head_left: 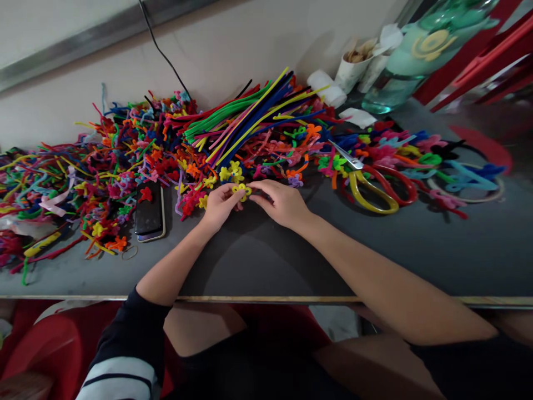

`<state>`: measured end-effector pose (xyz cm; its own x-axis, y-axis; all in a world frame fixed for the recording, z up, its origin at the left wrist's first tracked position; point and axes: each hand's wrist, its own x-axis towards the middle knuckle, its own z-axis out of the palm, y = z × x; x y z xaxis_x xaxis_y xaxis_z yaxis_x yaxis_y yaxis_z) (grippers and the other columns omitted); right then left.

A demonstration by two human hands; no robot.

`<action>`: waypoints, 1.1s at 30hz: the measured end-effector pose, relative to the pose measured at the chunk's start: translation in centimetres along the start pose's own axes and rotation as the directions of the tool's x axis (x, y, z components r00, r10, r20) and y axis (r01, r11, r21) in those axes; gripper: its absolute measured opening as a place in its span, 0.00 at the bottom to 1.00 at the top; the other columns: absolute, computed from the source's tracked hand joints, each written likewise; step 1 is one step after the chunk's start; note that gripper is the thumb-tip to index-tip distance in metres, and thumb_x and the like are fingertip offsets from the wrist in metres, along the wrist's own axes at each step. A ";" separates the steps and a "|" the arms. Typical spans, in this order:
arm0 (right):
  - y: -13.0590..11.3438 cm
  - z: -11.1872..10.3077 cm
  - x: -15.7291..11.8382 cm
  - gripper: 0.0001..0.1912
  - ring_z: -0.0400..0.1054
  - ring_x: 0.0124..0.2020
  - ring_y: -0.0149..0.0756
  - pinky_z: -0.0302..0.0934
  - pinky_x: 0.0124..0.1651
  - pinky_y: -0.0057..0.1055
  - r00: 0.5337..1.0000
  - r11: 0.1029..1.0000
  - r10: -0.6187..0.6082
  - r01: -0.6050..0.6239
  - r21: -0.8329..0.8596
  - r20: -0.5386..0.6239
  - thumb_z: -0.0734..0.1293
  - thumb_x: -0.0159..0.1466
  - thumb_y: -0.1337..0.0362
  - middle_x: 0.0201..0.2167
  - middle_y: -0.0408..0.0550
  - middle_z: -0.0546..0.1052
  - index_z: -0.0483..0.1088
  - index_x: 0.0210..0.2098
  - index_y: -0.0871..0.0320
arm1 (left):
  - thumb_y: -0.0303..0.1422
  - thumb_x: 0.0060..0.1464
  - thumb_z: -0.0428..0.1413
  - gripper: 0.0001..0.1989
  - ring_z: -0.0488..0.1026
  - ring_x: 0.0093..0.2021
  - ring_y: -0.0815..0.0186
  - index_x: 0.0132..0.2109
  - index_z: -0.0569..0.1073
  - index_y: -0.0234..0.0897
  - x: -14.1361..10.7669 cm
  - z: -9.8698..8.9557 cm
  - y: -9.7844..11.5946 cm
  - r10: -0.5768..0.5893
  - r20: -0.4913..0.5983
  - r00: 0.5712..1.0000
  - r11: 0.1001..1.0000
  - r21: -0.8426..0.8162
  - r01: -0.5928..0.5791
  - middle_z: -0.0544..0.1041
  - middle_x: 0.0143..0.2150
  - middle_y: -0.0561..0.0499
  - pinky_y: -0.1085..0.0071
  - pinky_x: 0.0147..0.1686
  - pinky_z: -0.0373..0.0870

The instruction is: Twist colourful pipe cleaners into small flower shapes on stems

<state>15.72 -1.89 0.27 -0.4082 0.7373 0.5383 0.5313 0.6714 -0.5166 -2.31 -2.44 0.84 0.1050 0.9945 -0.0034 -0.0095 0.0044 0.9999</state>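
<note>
A small yellow pipe-cleaner flower [241, 192] is held between my two hands, above the front edge of the colourful heap. My left hand [221, 206] pinches it from the left with thumb and forefinger. From the right, my right hand [280, 203] has its fingertips at the flower's edge, with thumb and forefinger close together. Just behind the hands lies another yellow flower cluster [231, 172]. A bundle of long straight pipe cleaners [245, 119] rests on top of the heap beyond them.
Scissors [375, 189] with red and yellow handles lie right of my hands. A phone [150, 214] is on the left. At the back right stand a paper cup [350, 72] of sticks and a green bottle [395, 78]. The dark table [266, 266] ends near my body.
</note>
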 end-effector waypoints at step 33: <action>-0.4 -0.4 0.2 0.19 0.69 0.28 0.33 0.50 0.29 0.31 0.985 0.933 -0.086 0.132 -0.335 0.148 0.56 0.70 0.61 0.27 0.49 0.77 0.75 0.34 0.58 | 0.48 0.46 0.62 0.20 0.69 0.19 0.76 0.32 0.73 0.33 -0.2 0.2 -0.2 0.004 0.014 1.000 0.995 0.099 -0.005 0.75 0.23 0.53 0.79 0.19 0.66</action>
<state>15.76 -2.07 0.88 -0.5577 0.6797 0.4764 0.6908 0.6983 -0.1876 -2.10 -2.64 0.68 0.1191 0.9929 0.0005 0.0880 -0.0111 0.9961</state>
